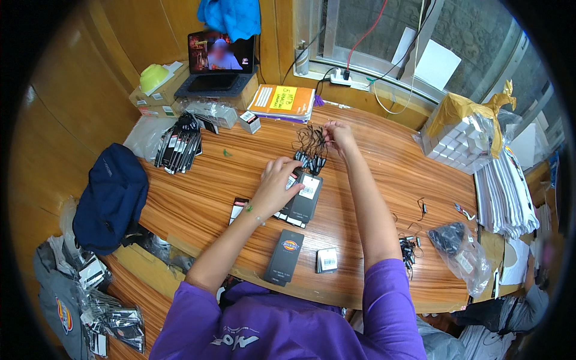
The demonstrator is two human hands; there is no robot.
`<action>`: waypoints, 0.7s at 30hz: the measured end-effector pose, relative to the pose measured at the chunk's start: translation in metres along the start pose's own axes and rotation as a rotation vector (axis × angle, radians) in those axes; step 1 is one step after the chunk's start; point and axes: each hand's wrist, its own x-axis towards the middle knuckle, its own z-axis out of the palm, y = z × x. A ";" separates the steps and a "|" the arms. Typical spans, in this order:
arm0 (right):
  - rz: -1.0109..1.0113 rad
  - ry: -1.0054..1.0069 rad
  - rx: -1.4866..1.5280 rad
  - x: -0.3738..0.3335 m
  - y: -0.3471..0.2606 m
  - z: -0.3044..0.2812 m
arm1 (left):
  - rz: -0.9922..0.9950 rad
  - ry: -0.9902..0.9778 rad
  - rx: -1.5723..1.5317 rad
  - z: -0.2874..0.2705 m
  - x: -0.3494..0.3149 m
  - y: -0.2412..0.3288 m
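A pile of dark grey hang tags (304, 201), some with white barcode stickers, lies at the middle of the wooden table. My left hand (273, 186) rests over the pile's left side, fingers and thumb spread apart against the tags. Black tag strings (310, 144) with small dark fasteners fan out from the far edge of the pile. Over at their right side, my right hand (340, 137) is closed, pinching some strings between thumb and fingers. Nearer me lie a stack of grey tags (284, 257) and a small stack of white stickered tags (327, 260).
Bundled black tags (179, 147) lie at the left, beside a navy pouch (111, 198). At the back stand a tablet (222, 57) and an orange notebook (282, 101). The right side holds loose strings (408, 251), thread snips (464, 210), a plastic bag (468, 258) and bagged white boxes (459, 144).
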 end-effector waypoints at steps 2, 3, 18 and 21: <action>0.012 0.041 -0.116 0.009 0.008 0.000 | -0.019 0.022 -0.010 -0.012 -0.009 0.003; 0.045 0.029 -0.192 0.014 0.011 0.004 | -0.041 0.032 0.018 -0.021 -0.017 0.003; -0.304 -0.077 -0.522 -0.100 -0.025 -0.023 | -0.036 -0.457 -0.199 -0.048 -0.081 0.013; -0.153 -0.397 -0.814 -0.186 -0.030 -0.025 | -0.081 -0.546 -0.218 -0.041 -0.082 0.015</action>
